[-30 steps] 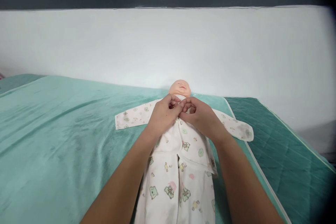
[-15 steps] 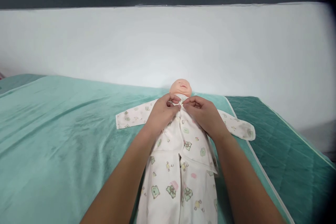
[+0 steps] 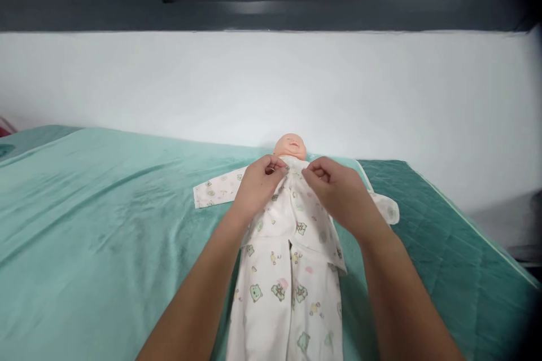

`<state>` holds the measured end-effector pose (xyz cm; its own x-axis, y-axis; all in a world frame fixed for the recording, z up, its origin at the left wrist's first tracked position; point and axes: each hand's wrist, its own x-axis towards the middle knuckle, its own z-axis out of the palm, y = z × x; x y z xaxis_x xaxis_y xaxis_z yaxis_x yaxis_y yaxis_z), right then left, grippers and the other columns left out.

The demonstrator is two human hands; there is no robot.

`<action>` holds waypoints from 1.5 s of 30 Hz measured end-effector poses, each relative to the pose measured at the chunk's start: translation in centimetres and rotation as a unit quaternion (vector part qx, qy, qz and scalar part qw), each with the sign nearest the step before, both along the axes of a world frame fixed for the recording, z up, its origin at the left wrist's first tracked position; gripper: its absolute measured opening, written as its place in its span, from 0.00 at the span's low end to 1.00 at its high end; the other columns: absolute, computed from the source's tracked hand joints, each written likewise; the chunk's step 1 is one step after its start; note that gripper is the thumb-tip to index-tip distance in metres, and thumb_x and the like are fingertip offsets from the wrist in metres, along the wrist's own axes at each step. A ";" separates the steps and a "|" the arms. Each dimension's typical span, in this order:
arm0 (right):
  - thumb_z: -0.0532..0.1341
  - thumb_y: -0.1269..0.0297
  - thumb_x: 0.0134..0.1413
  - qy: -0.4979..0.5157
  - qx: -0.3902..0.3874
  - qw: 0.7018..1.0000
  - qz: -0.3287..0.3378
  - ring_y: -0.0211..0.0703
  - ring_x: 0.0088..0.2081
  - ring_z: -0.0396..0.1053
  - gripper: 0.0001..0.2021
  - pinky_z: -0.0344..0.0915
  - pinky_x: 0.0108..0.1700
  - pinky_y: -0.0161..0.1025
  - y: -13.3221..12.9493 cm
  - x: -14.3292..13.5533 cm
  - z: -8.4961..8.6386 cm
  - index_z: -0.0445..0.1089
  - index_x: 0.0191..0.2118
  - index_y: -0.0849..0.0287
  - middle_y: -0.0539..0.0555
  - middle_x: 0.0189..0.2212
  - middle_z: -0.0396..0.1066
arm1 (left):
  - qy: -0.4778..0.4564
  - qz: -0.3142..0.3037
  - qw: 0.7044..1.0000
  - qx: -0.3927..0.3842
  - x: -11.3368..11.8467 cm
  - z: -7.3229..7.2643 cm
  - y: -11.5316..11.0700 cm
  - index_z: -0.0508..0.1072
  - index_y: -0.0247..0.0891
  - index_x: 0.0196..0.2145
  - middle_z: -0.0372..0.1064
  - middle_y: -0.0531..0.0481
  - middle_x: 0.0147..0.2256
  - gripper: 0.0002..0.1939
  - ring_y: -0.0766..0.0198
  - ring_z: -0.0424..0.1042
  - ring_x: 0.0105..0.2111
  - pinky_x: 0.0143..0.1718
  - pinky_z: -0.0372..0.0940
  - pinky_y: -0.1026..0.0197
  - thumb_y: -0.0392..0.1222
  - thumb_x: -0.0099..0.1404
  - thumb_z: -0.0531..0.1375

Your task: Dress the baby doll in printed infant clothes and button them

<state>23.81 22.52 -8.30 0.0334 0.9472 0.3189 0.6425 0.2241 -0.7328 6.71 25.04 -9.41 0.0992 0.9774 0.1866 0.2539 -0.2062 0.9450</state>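
A baby doll (image 3: 290,146) lies on its back, its head toward the wall, dressed in a white top (image 3: 277,220) printed with small bears. White trousers (image 3: 262,304) with the same print extend toward me. At the upper chest, just below the collar, my left hand (image 3: 263,180) is closed in a pinch; what lies between its fingertips is too small to make out. My right hand (image 3: 332,186) is slightly right of the collar, its thumb and fingers pinched together, with nothing clear between them. The top's sleeves spread out to both sides.
A light green sheet (image 3: 105,225) covers the bed under the doll. Darker quilted fabric (image 3: 432,237) shows at the right. Behind the bed stand a white wall (image 3: 212,84) and a dark frame with metal bars (image 3: 262,8).
My right hand has moved a little right, away from my left hand, widening the gap between them. The view has tilted up, showing more of the bars.
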 end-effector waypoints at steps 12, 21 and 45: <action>0.58 0.60 0.57 -0.125 0.080 0.987 -0.061 0.42 0.36 0.66 0.08 0.57 0.34 0.37 -4.6 -3.7 -4.8 0.63 0.41 0.55 0.51 0.37 0.67 | 0.008 -0.105 0.993 0.057 -2.2 -2.7 -2.4 0.75 0.39 0.35 0.68 0.50 0.37 0.10 0.65 0.65 0.35 0.38 0.60 0.62 0.47 0.63 0.60; 0.57 0.61 0.58 -0.127 0.067 0.988 -0.062 0.39 0.32 0.64 0.04 0.54 0.32 0.36 -3.8 -3.3 -5.2 0.63 0.37 0.54 0.48 0.34 0.68 | 0.011 -0.085 0.995 0.046 -1.5 -2.8 -2.6 0.71 0.39 0.34 0.66 0.53 0.31 0.09 0.65 0.64 0.32 0.35 0.60 0.62 0.47 0.66 0.58; 0.66 0.56 0.53 0.316 -0.024 0.947 0.060 0.35 0.31 0.63 0.10 0.60 0.35 0.33 -3.1 -1.5 -5.4 0.74 0.38 0.56 0.48 0.30 0.70 | -0.056 -0.097 0.994 -0.019 -0.5 -1.8 -3.9 0.75 0.40 0.36 0.66 0.53 0.28 0.11 0.67 0.64 0.29 0.31 0.57 0.64 0.49 0.63 0.62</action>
